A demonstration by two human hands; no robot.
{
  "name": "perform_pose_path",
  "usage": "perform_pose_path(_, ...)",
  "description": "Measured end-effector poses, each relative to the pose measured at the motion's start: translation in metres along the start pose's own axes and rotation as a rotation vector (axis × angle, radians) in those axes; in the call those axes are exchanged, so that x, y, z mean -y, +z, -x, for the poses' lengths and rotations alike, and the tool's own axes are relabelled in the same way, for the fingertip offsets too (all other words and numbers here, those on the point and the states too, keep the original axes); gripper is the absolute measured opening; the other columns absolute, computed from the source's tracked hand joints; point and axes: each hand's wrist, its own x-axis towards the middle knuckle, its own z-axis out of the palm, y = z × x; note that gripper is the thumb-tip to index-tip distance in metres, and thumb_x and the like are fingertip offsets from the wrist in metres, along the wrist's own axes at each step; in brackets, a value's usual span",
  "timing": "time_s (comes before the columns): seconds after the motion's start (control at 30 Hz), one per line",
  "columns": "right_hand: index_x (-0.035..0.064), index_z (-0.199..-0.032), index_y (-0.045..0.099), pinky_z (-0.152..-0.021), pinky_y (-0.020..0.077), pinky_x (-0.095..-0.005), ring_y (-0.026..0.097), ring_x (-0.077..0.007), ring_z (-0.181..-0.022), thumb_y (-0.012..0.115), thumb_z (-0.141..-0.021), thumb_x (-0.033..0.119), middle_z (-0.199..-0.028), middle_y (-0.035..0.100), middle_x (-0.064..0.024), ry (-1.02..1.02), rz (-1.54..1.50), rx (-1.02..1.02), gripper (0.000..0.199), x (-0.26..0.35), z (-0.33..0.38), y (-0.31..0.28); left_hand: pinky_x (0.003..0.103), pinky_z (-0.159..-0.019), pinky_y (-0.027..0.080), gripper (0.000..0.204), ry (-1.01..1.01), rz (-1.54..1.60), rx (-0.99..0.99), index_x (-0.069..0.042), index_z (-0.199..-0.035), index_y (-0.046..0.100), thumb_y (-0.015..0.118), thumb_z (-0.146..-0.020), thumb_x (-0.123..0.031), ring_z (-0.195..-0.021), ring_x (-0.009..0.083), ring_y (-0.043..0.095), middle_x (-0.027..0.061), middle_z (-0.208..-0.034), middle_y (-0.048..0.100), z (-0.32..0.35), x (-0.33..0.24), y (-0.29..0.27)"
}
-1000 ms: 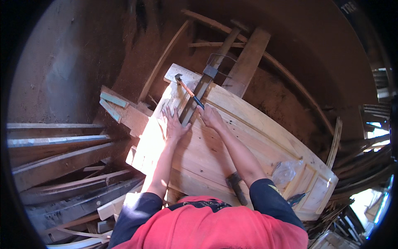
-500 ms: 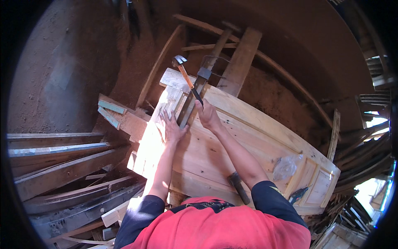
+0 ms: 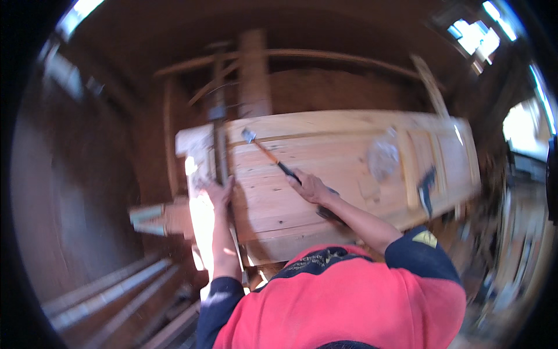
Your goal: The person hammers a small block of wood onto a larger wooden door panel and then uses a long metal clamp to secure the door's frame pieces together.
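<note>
Head view: right hand grips a wooden-handled hammer, its metal head now lower, over the pale wooden door panel at frame centre. Left hand still presses flat beside a dark metal clamp bar.

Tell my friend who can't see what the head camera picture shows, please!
A person's right hand grips a hammer over a pale wooden door panel, while the left hand presses beside a long metal clamp. The picture is blurred, with timber around.
</note>
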Motion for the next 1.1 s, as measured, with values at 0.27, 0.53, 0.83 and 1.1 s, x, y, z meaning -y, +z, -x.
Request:
perform_pose_path(0.27, 0.0082, -0.12, 0.055, -0.082, 0.0515, -0.0555, 0.068, -0.0427, -0.094, 0.053, -0.098, 0.048, -0.101, 0.07, -0.0227, 0.357, 0.296, -0.015, 0.046, -0.157, 0.22, -0.035, 0.037, -0.117, 0.034, 0.051, -0.266, 0.545, -0.178, 0.001, -0.14, 0.053, 0.042, -0.107, -0.037, -0.132, 0.0282, 0.052, 0.016, -0.142, 0.056, 0.158, 0.094, -0.158)
perform_pose_path(0.53, 0.0104, -0.128, 0.055, -0.098, 0.0454, -0.0561, 0.055, -0.0411, -0.118, 0.058, -0.095, 0.044, -0.129, 0.051, -0.0202, 0.376, 0.391, -0.195, 0.047, -0.241, 0.26, 0.013, 0.043, -0.114, 0.037, 0.061, -0.461, 0.78, 0.234, -0.001, -0.142, 0.05, 0.045, -0.101, -0.047, -0.132, 0.0305, 0.052, 0.017, -0.144, 0.053, 0.292, 0.123, -0.14)
perform_pose_path(0.83, 0.007, -0.131, 0.047, -0.093, 0.0512, -0.0514, 0.061, -0.0416, -0.114, 0.083, -0.074, 0.042, -0.123, 0.062, -0.022, 0.288, 0.37, 0.164, 0.075, -0.231, 0.216, -0.021, 0.048, -0.111, 0.04, 0.073, -0.663, 1.086, 0.74, -0.003, -0.143, 0.048, 0.049, -0.096, -0.058, -0.131, 0.033, 0.052, 0.018, -0.146, 0.051, 0.365, 0.077, -0.064)
perform_pose_path(1.1, -0.0036, -0.124, 0.051, -0.083, 0.0578, -0.046, 0.07, -0.0389, -0.099, 0.09, -0.06, 0.032, -0.108, 0.07, -0.023, 0.29, 0.211, 0.138, 0.083, -0.2, 0.206, 0.009, 0.053, -0.108, 0.043, 0.084, -0.805, 1.22, 0.861, -0.004, -0.145, 0.046, 0.053, -0.091, -0.068, -0.131, 0.0353, 0.051, 0.019, -0.147, 0.048, 0.396, 0.011, -0.015)
